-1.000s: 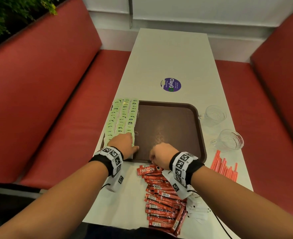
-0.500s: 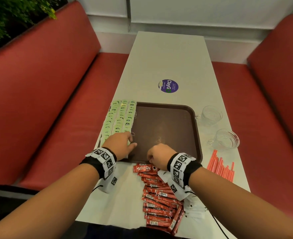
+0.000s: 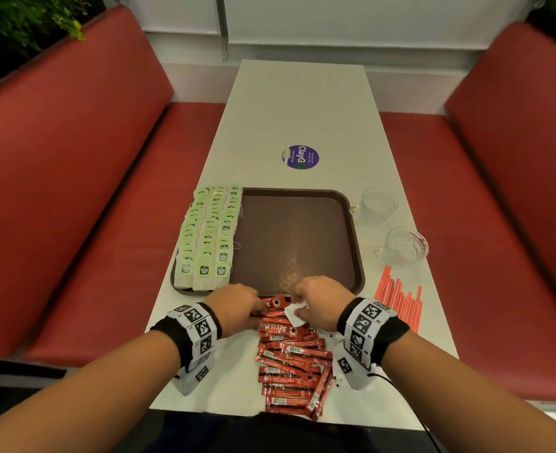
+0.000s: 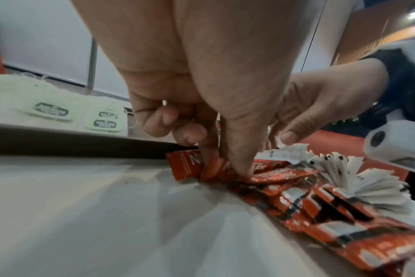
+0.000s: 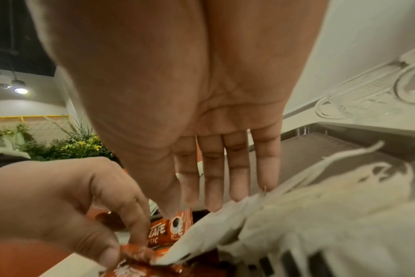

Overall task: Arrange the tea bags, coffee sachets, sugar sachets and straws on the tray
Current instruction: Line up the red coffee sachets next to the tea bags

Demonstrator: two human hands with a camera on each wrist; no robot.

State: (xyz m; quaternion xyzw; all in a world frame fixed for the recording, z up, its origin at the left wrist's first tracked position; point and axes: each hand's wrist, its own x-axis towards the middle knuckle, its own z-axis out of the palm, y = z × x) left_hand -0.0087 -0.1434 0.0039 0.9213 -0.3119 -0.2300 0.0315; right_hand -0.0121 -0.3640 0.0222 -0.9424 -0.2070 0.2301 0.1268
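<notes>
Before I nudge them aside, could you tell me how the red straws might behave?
The straws look thin and round, so they probably roll. They lie loose beside the tray, so they would likely scatter, and seem light.

one tray (image 3: 298, 192), two glass cups (image 3: 378, 206), two hands (image 3: 237, 305)

The tray (image 3: 296, 240) sits on the worktop (image 3: 299, 103), with tea bags (image 3: 209, 237) in rows along its left side. Two glass cups (image 3: 391, 227) stand just right of it, straws (image 3: 401, 297) nearer. Coffee sachets (image 3: 289, 361) lie before the tray, sugar sachets (image 4: 358, 180) at their right.
</notes>
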